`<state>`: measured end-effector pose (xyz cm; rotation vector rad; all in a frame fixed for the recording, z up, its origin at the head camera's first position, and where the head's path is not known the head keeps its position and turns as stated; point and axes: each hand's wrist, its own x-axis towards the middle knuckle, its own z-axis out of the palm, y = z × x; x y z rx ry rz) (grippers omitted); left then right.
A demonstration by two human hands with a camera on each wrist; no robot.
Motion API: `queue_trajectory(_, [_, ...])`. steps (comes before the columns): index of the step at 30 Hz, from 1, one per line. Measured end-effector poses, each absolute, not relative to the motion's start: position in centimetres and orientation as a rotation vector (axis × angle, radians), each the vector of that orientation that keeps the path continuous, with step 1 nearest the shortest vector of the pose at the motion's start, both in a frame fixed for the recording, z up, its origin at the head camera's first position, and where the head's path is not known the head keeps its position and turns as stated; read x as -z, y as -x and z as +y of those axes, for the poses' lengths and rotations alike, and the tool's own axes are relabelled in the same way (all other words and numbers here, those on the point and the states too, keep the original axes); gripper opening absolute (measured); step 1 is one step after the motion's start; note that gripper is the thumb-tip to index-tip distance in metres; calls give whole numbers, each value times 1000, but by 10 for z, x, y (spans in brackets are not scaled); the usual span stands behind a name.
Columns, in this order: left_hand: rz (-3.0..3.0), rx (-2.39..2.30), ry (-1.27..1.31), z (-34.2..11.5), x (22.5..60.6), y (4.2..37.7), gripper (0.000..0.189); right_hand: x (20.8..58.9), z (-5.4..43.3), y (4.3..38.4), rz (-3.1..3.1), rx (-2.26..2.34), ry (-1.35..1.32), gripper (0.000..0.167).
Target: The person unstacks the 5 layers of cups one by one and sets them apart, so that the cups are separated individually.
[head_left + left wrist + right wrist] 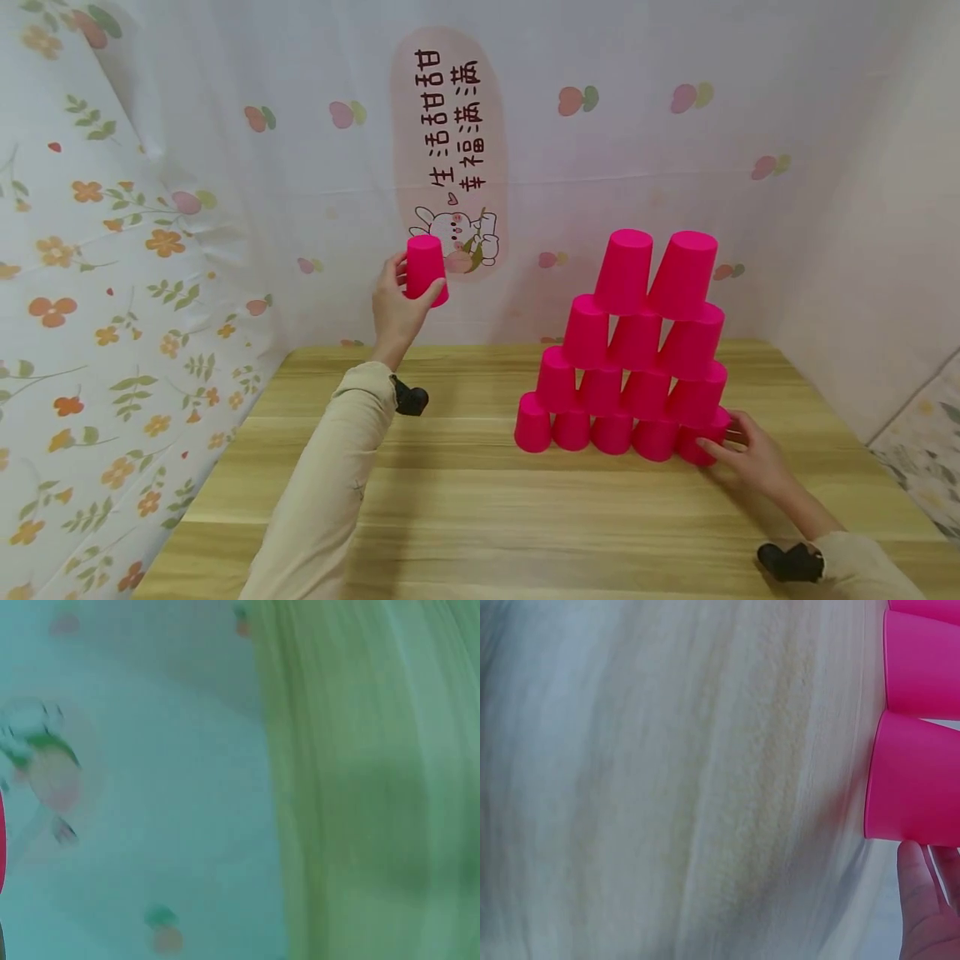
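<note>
My left hand (401,308) holds a pink cup (425,268) upside down in the air, left of the stack, thumb on its near side and fingers behind. Only a sliver of pink shows at the left edge of the left wrist view. On the table, a stack of upside-down pink cups (600,389) rises in four tiers, with two cups on top. Beside the bottom row's right end, my right hand (753,458) touches the end cup (915,784). Its thumb is at the front and its fingers are at the right side, fairly straight.
The stack stands on a wood-grain table (450,517). Behind it hangs a white printed cloth (637,167) with lettering and a rabbit picture. A floral curtain (112,333) borders the left side, and a pale wall (847,208) the right.
</note>
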<state>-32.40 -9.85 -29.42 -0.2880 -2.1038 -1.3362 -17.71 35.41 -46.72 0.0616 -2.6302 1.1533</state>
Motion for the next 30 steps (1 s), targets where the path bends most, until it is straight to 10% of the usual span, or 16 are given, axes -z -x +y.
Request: queue_trajectory(30, [-2296,1458,-179,-209,452,290,54,468,358,178,-2614,-1157,-58,50])
